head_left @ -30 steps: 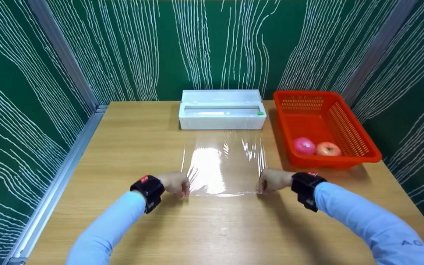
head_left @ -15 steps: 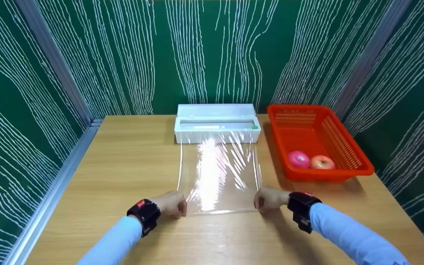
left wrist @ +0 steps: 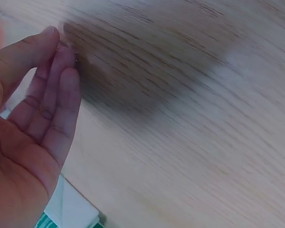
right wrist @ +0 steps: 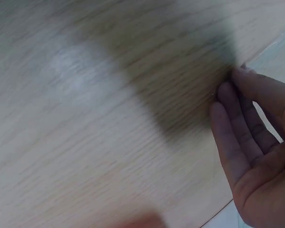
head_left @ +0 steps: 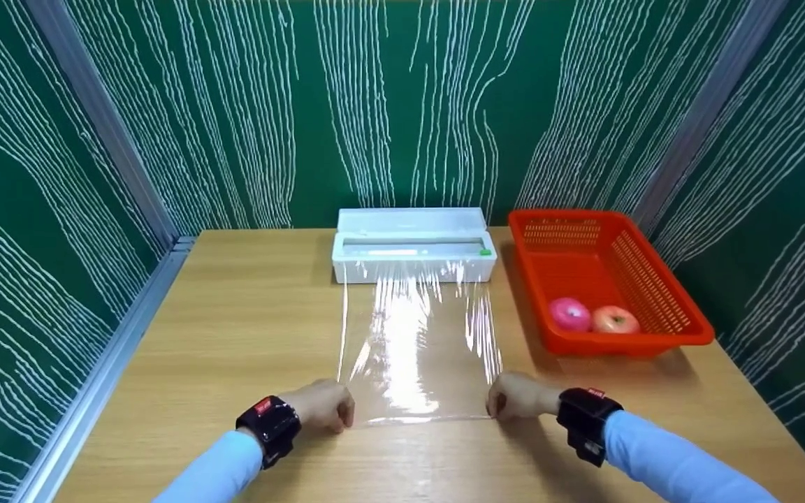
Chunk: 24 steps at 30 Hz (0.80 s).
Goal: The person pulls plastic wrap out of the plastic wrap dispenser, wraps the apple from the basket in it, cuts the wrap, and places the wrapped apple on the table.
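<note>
A clear sheet of plastic wrap (head_left: 409,349) stretches from the front of a white wrap dispenser box (head_left: 414,270) toward me over the table. My left hand (head_left: 322,405) pinches its near left corner between thumb and fingertips; the left wrist view shows the same hand (left wrist: 38,95) with the thumb meeting the fingers. At the near right corner my right hand (head_left: 520,396) pinches the film, and the right wrist view shows that hand (right wrist: 256,137) with thumb against fingertips. The box's lid (head_left: 411,219) stands raised at the back, and a small green slider (head_left: 486,252) sits at its right end.
To the right of the box stands an orange-red plastic basket (head_left: 678,279). It holds a pink round fruit (head_left: 570,314) and a red-yellow apple (head_left: 615,320). Green walls with white lines (head_left: 235,105) enclose the wooden table (head_left: 235,314) at the back and sides.
Both hands have drawn the film toward me, so the stretch between them and the box is longer. The view has tilted, with box and basket lower in frame.
</note>
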Motion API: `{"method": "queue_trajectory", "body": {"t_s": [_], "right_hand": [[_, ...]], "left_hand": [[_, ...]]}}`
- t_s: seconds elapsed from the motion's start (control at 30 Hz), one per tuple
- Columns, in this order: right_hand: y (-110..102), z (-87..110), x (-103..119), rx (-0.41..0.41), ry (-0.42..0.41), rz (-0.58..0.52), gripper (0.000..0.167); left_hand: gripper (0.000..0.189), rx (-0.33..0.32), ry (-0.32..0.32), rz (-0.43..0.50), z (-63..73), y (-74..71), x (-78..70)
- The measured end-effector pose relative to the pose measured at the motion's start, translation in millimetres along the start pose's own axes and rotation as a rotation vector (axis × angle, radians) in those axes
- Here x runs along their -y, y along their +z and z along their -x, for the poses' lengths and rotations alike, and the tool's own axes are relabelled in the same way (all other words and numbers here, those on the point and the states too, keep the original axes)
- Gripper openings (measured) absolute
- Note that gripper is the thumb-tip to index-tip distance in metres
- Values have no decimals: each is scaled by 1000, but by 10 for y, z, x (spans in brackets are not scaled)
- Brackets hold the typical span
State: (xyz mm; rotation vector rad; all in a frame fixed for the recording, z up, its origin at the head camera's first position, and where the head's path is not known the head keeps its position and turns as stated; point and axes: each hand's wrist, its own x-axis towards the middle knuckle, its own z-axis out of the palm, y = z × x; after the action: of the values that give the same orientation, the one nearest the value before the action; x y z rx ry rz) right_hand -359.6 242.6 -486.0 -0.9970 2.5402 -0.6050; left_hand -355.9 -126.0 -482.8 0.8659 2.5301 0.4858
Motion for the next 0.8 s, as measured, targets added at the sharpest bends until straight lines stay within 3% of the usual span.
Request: {"method": "queue_trajectory", "body": {"t_s": [0.17,0.4,0.63,0.8], "right_hand": [[-24,14,38,26,-19,21,15],[-33,21,102,60,27,39,14],[-8,28,115,73,61,50,10],[-73,67,109,45,43,45,13]], "left_hand": [[11,-2,-18,-16,39,-7,-39],[10,-29,18,-73,20,8,-34],[11,-10,-44,-33,7,2,-49],[5,-81,-19,-44,-42,-22,-95]]}}
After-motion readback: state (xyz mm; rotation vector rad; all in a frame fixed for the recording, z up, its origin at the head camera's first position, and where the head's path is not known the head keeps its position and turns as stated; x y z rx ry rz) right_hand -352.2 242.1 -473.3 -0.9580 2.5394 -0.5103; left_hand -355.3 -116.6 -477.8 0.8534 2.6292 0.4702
